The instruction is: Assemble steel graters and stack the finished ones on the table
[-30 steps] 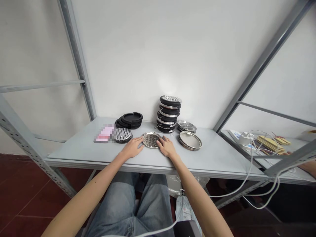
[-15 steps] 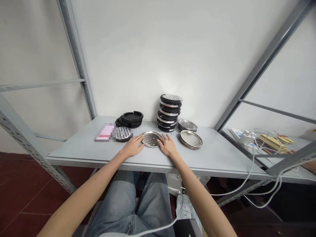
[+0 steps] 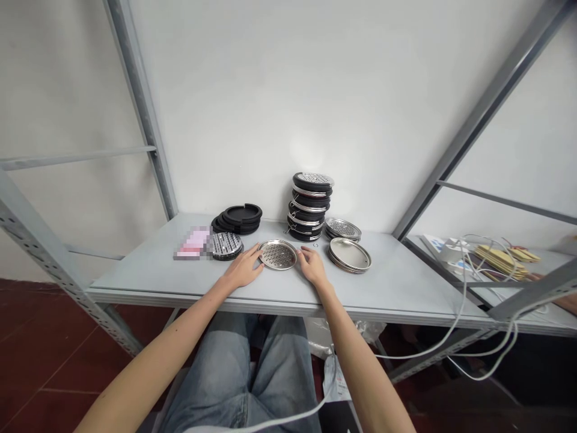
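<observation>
A round, shiny metal grater plate (image 3: pixel 278 255) with a raised rim and rows of holes lies on the grey table in front of me. At its left rim rests my left hand (image 3: pixel 243 267), fingers stretched out and touching the edge. My right hand (image 3: pixel 313 266) lies just off the right rim with its fingers apart and nothing visible in them. A small metal ring (image 3: pixel 315 245) sits on the table beyond my right hand. Left of my left hand is a stack of round grater discs (image 3: pixel 226 245) with black undersides.
Black round rings (image 3: pixel 238 218) are piled at the back left, near a blurred pink item (image 3: pixel 193 243). A tall stack of black and metal discs (image 3: pixel 310 207) stands at the back. To the right are plain metal plates (image 3: pixel 350 255) and perforated plates (image 3: pixel 342 228). White cables (image 3: pixel 464 300) hang at the right.
My right hand has let go of the plate's right rim and moved slightly to the right. My left hand stays at the left rim.
</observation>
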### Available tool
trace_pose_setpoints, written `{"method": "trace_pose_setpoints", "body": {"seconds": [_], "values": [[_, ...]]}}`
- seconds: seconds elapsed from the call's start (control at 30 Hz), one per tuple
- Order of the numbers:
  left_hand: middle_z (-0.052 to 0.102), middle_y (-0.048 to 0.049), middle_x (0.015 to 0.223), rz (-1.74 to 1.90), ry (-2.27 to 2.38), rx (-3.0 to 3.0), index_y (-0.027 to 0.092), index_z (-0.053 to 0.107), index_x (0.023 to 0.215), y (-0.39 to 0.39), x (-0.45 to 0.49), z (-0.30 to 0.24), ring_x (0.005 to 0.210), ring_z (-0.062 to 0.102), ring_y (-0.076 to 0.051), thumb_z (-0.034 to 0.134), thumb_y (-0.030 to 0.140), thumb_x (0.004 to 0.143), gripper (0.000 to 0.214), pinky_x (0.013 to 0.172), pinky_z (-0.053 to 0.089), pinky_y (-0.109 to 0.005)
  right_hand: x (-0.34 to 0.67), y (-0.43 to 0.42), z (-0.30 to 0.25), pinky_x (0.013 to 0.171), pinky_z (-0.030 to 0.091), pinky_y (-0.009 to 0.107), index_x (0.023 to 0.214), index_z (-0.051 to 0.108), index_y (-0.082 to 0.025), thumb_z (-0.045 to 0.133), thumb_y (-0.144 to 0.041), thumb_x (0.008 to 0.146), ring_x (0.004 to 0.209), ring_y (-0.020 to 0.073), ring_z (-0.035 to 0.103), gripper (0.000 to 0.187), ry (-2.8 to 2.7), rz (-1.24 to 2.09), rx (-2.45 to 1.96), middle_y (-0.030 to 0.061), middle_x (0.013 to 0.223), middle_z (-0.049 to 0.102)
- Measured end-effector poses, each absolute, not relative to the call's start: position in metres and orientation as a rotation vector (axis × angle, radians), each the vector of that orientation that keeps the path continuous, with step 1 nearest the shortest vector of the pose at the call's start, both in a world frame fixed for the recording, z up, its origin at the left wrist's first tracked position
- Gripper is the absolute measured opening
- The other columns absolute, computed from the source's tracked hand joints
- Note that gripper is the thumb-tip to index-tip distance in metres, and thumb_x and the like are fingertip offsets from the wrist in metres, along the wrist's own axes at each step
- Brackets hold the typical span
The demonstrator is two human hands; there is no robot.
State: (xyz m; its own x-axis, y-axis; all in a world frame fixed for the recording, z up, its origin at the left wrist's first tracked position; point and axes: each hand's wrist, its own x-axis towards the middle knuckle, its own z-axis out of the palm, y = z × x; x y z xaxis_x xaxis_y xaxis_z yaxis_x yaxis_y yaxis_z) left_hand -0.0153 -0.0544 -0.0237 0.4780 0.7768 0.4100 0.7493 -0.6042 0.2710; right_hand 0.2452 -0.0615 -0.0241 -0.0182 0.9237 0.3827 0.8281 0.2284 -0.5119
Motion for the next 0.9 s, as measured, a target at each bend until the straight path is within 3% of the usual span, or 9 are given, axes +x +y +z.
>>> {"method": "trace_pose_setpoints", "body": {"seconds": [0.23,0.43,0.9], "values": [[0.042,-0.011,0.147,0.731,1.459,2.641,0.019,0.058,0.127,-0.0583,-0.0129,-0.0206,0.125,0.052,-0.029,0.047,0.035,0.09,0.042,0.107,0.04,-0.042,0.243,-0.0615,-0.0261,0.107,0.033,0.035,0.115,0.068,-0.016,0.043,-0.04,0.095,0.126,0.0239,0.047,0.041,-1.959,0.142,-1.588,0.0133,0.128,0.06],[0.054,-0.0109,0.137,0.735,1.455,2.636,0.019,0.062,0.123,-0.0617,-0.011,-0.0161,0.126,0.051,-0.027,0.047,0.033,0.09,0.039,0.108,0.039,-0.039,0.24,-0.0617,-0.0246,0.108,0.03,0.04,0.118,0.067,-0.019,0.042,-0.042,0.095,0.131,0.0265,0.042,0.041,-2.025,0.137,-1.661,0.0127,0.137,0.053],[0.051,-0.0119,0.14,0.741,1.445,2.626,0.016,0.062,0.122,-0.0599,-0.0126,-0.0171,0.128,0.05,-0.026,0.046,0.03,0.09,0.039,0.109,0.039,-0.038,0.2409,-0.0608,-0.0223,0.107,0.032,0.041,0.11,0.072,-0.022,0.039,-0.042,0.097,0.132,0.0267,0.043,0.04,-2.003,0.221,-1.685,0.0099,0.141,0.05]]}}
